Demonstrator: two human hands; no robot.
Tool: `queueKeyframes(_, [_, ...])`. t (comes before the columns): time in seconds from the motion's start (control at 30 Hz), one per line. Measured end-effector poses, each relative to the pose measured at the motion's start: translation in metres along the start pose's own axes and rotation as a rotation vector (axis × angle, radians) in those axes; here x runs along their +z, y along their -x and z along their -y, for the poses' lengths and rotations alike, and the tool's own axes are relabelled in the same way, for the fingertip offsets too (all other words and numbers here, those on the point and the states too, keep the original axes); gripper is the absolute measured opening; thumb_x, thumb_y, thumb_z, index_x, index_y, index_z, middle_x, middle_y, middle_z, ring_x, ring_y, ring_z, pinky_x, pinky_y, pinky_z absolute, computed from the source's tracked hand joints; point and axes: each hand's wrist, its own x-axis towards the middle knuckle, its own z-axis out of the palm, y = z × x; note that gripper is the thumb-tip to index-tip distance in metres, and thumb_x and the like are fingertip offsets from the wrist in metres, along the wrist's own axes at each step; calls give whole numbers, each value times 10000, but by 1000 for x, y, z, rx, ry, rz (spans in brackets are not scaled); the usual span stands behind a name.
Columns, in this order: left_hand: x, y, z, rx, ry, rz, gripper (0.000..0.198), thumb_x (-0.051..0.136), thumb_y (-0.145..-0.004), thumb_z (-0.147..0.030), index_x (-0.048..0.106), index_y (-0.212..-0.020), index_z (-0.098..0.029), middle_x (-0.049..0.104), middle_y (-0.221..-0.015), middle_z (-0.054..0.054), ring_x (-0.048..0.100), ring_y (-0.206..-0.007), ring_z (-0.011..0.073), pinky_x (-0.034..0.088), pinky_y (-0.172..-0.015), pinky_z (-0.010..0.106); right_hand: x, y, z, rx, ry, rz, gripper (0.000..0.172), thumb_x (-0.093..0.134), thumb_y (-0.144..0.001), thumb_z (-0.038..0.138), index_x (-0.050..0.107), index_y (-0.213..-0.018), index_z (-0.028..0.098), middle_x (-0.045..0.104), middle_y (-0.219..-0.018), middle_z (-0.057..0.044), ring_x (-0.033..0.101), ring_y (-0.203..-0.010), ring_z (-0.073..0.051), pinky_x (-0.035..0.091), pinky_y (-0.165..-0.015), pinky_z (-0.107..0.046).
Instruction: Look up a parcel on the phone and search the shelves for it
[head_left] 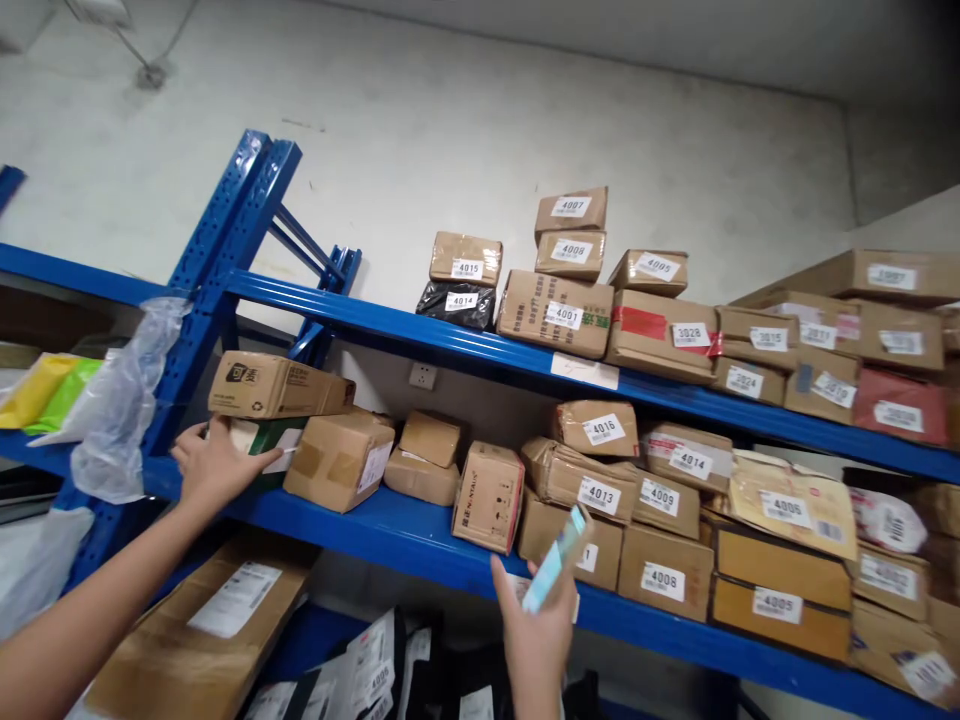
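On the middle shelf at the left, my left hand [217,465] is against the near end of a green-and-white box [268,440], thumb and fingers spread around it. A printed brown carton [251,385] rests on top of that box, just above my fingertips. My right hand [532,620] is closed on a smartphone [555,560], seen nearly edge-on with a pale blue lit screen. The phone is in front of the shelf edge, below a brown carton with printed sides [487,495].
Numbered cartons such as 4008 [664,575] and 4001 [555,312] are stacked along both blue shelves [420,535]. A blue upright [217,260] and hanging clear plastic [127,410] stand left. Below are a large carton [202,640] and labelled parcels [360,665].
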Motion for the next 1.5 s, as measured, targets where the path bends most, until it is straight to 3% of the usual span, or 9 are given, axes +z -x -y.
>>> queueKeyframes(0.2, [2,-7,14,53,26,-89,724,532,-785,-560,402,-1229,-4,269,-1328,205,313,-1220,452,322,-1009,565,78,-16,31,-117,375,-200,1037,765,-612,412,230,-1408,17,429,-1252,-306,425,-1209,-442,377,-991,-518])
queueKeyframes(0.47, [12,-51,50,36,78,-213,867,597,-662,-655,393,-1307,-113,244,-1439,147,291,-1239,492,292,-1010,638,103,-7,28,-154,542,-265,1040,676,-687,512,168,-1414,-33,379,-1264,-338,422,-1154,-461,365,-946,-511])
queueKeyframes(0.63, [17,-18,48,192,204,-321,1045,538,-741,-612,-8,-1429,-46,77,-1495,205,154,-1309,506,156,-1113,607,111,-18,26,-142,613,-317,1061,715,-641,486,199,-1396,-52,409,-1259,-354,451,-1117,-451,380,-907,-518])
queueKeyframes(0.7, [23,5,33,415,249,-386,926,573,-765,-494,101,-1403,-17,141,-1446,230,210,-1317,443,210,-1117,554,112,-24,24,-132,622,-342,1093,769,-581,444,224,-1385,-58,440,-1250,-357,465,-1103,-451,377,-917,-523])
queueKeyframes(0.8, [39,30,-6,596,219,-98,764,693,-669,-459,405,-1306,-150,89,-1460,203,169,-1342,455,222,-1078,589,111,-29,23,-130,620,-355,1095,797,-537,401,255,-1374,-51,475,-1238,-356,480,-1091,-451,383,-915,-527])
queueKeyframes(0.93, [62,37,-57,289,117,218,987,706,-572,-615,302,-1399,-261,0,-1465,244,105,-1323,546,193,-973,701,107,-31,23,-156,617,-351,1078,792,-533,404,281,-1350,-79,485,-1218,-371,482,-1097,-452,377,-928,-522])
queueKeyframes(1.1, [72,24,-60,212,62,181,885,750,-516,-544,439,-1290,-250,210,-1366,224,371,-1178,454,352,-923,525,107,-29,20,-193,637,-325,1102,784,-529,436,266,-1361,-66,493,-1202,-367,503,-1061,-443,393,-901,-530])
queueKeyframes(1.33, [50,-12,-18,238,16,86,843,705,-636,-485,391,-1339,-142,120,-1405,260,300,-1216,539,278,-969,626,117,-30,20,-117,668,-289,1121,789,-523,378,221,-1386,-56,459,-1234,-378,520,-1055,-467,428,-852,-539])
queueKeyframes(1.5, [60,24,-58,751,-95,96,657,562,-775,-245,361,-1375,-68,117,-1501,250,60,-1388,422,117,-1095,582,116,-29,26,-95,657,-261,1096,784,-516,353,248,-1368,-80,489,-1200,-362,535,-1042,-467,426,-890,-516])
